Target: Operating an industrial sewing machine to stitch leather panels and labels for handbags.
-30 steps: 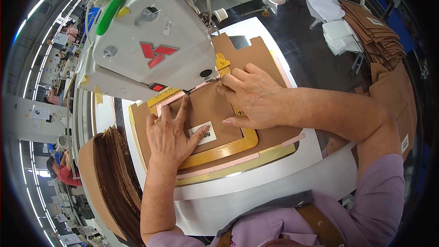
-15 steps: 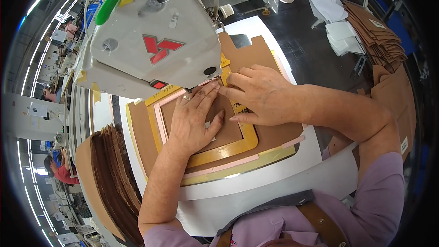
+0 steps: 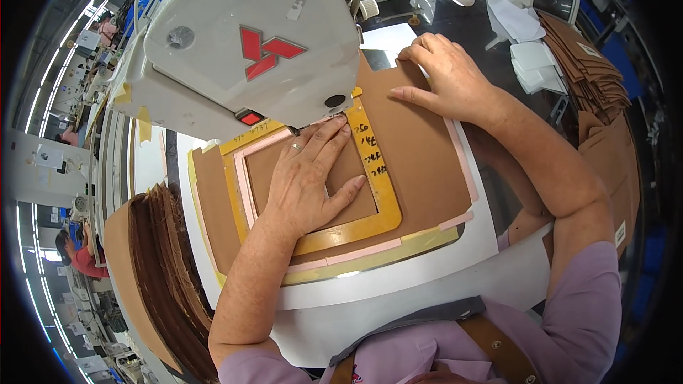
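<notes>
A brown panel (image 3: 420, 149), cloth or leather, lies on a flat template with pink and pale yellow taped edges. On top of it sits a yellow clamp frame (image 3: 334, 231) with handwritten marks. My left hand (image 3: 302, 178) lies flat inside the frame, fingers stretched over the brown material and fingertips close beneath the sewing machine head (image 3: 249, 50). At the panel's far right corner is my right hand (image 3: 448, 75), its thumb resting on the brown surface and apart from the bent fingers, which reach over the far edge.
Folded brown pieces (image 3: 160, 263) stand stacked at my left. More brown pieces (image 3: 583, 64) are piled at the far right, beside white papers (image 3: 512, 18) and small white pads (image 3: 537, 64). Below the template is a white board (image 3: 398, 281). Other people sit at machines far left.
My right hand has moved from the yellow frame's right side away to the panel's far right corner. My left hand stays flat inside the frame. The whole view has shifted slightly.
</notes>
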Demonstrator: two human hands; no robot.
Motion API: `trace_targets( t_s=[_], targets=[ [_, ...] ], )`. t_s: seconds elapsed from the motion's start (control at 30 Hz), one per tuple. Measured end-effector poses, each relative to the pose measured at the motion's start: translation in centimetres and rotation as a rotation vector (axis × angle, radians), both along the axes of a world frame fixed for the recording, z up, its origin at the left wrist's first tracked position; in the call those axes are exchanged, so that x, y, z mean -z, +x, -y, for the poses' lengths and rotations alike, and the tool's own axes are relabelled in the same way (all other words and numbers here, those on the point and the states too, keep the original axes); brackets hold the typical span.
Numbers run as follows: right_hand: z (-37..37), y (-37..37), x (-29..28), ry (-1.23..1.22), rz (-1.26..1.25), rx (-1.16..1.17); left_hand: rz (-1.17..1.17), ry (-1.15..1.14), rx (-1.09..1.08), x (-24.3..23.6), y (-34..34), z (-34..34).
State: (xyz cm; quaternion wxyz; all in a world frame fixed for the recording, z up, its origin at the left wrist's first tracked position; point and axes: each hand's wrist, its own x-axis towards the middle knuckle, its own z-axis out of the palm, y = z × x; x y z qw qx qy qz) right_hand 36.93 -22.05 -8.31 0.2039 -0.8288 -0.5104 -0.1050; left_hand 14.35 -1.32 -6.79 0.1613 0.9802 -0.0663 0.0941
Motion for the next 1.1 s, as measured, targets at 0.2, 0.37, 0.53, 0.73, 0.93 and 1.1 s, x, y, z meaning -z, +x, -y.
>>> trace_targets(
  t_s=[0.2, 0.37, 0.53, 0.73, 0.93, 1.1],
  targets=[
    [-1.0, -0.7, 0.9, 0.046, -0.122, -0.029, 0.01, -0.067, -0.024, -0.1, -0.1, 0.0],
    [-1.1, 0.3, 1.1, 0.082, -0.293, -0.098, 0.027, -0.016, -0.002, 0.1, 0.0, -0.2],
    [-1.1, 0.6, 0.7, 0.047, -0.353, -0.098, -0.021, 0.02, 0.014, -0.3, 0.0, -0.1],
    [-1.0, 0.7, 0.7, 0.047, -0.352, -0.127, 0.007, -0.04, 0.031, 0.1, -0.1, -0.2],
    [-0.9, 1.1, 0.8, 0.055, -0.521, -0.068, -0.017, -0.073, 0.037, 0.2, 0.0, -0.3],
    [-0.8, -1.1, -1.4, 0.315, 0.142, -0.173, -0.019, -0.033, 0.03, 0.3, -0.2, -0.5]
  ],
)
